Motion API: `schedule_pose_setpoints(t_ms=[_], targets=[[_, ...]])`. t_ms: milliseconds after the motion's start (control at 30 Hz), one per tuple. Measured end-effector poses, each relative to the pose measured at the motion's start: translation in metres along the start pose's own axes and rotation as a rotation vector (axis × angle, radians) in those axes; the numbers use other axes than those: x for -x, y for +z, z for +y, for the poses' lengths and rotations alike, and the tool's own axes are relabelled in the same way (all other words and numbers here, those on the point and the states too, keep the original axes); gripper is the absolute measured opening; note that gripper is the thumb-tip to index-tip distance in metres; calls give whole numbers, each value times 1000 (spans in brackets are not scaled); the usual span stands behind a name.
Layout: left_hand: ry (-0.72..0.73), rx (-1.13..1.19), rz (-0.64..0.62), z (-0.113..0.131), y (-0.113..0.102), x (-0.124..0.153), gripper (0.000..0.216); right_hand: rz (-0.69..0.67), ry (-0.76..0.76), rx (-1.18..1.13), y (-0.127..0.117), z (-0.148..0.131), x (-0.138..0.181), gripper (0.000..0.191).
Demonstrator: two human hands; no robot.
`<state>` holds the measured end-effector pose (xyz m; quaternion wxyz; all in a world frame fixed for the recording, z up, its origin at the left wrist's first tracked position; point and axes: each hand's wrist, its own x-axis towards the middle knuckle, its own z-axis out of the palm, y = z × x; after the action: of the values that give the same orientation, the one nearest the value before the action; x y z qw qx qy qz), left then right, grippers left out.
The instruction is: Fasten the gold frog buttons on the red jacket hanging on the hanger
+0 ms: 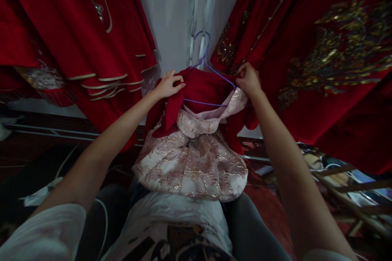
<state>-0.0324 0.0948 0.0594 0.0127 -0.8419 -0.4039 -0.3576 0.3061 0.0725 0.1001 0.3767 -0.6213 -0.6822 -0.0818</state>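
In front of me a purple wire hanger (219, 74) sits inside a garment with a red upper part (202, 83) and a puffed pale pink brocade skirt (190, 167). A folded pink brocade band (196, 124) crosses the front below the hanger's bar. My left hand (170, 85) is closed on the red cloth at the left shoulder, thumb and forefinger slightly apart at their tips. At the other shoulder my right hand (248, 79) pinches the garment's edge by the hanger's right end, where the pink band rises. The cloth hides some fingertips.
Red garments with pale piping (104, 77) hang to the left. More red cloth with gold beadwork (346, 49) hangs to the right. A white wall (171, 4) with metal rails stands behind the hanger. Wooden bars (346, 183) and assorted items lie low at right.
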Motion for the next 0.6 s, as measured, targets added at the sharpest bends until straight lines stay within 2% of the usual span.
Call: schedule_pose_setpoints(t_ms=[133, 200, 333, 467, 600], targets=[[9, -53, 0, 5, 4, 4, 20, -108, 160, 153, -14, 12, 7, 28], [0, -60, -16, 6, 3, 5, 20, -109, 220, 223, -18, 12, 8, 27], [0, -47, -44, 7, -1, 4, 21, -27, 219, 338, -21, 17, 10, 27], [-11, -48, -41, 7, -1, 5, 20, 5, 209, 348, -24, 22, 15, 24], [-22, -77, -31, 12, 0, 11, 20, 203, 190, 318, -32, 8, 32, 30]])
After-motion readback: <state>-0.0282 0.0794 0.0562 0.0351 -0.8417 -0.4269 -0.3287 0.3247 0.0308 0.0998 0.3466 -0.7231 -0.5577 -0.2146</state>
